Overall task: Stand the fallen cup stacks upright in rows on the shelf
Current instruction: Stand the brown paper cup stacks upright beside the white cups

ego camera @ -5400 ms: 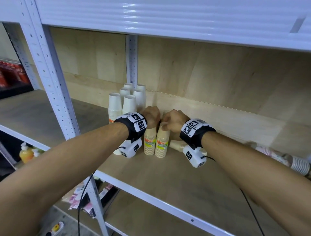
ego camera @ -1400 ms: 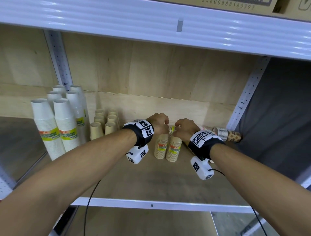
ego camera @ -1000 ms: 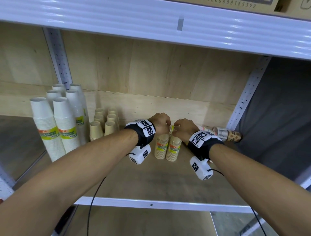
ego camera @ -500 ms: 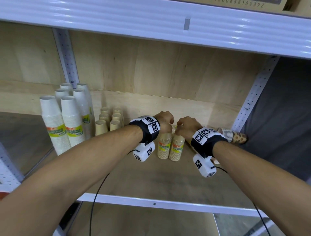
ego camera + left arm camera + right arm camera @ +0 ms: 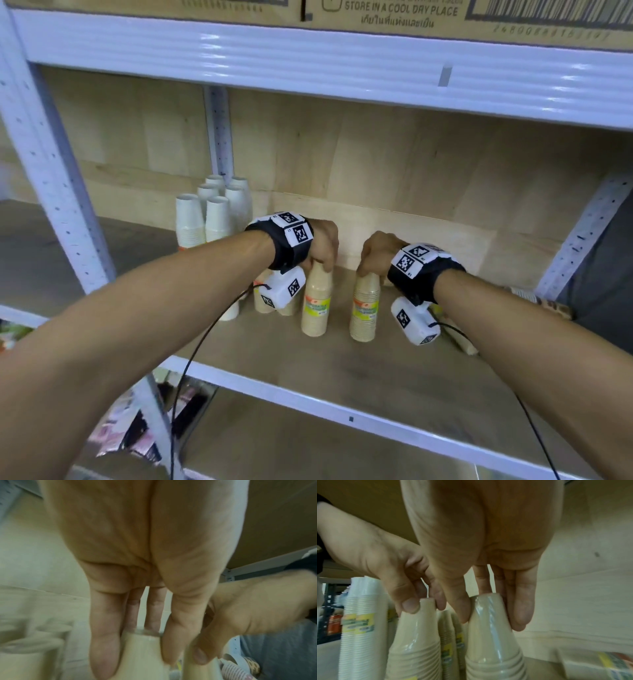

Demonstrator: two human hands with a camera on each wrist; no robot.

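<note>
Two tan cup stacks in clear wrap stand upright on the wooden shelf point(image 5: 394, 383), a small gap between them. My left hand point(image 5: 323, 263) grips the top of the left tan stack point(image 5: 315, 305), thumb and fingers curled round its tip point(image 5: 142, 655). My right hand point(image 5: 368, 270) grips the top of the right tan stack point(image 5: 365, 311) the same way point(image 5: 491, 635). Each wrist view also shows the other hand on its own stack. More tan stacks point(image 5: 262, 303) stand just left of them, partly hidden by my left wrist camera.
Tall white cup stacks point(image 5: 212, 214) stand in rows at the back left by a shelf post point(image 5: 219, 130). To the right a tan stack point(image 5: 460, 339) and a patterned stack point(image 5: 548, 305) lie on their sides. The upper shelf beam point(image 5: 308, 65) hangs close overhead.
Both hands have carried their tan stacks leftward, close to the standing tan stacks. The two held stacks, side by side before, now stand a little apart.
</note>
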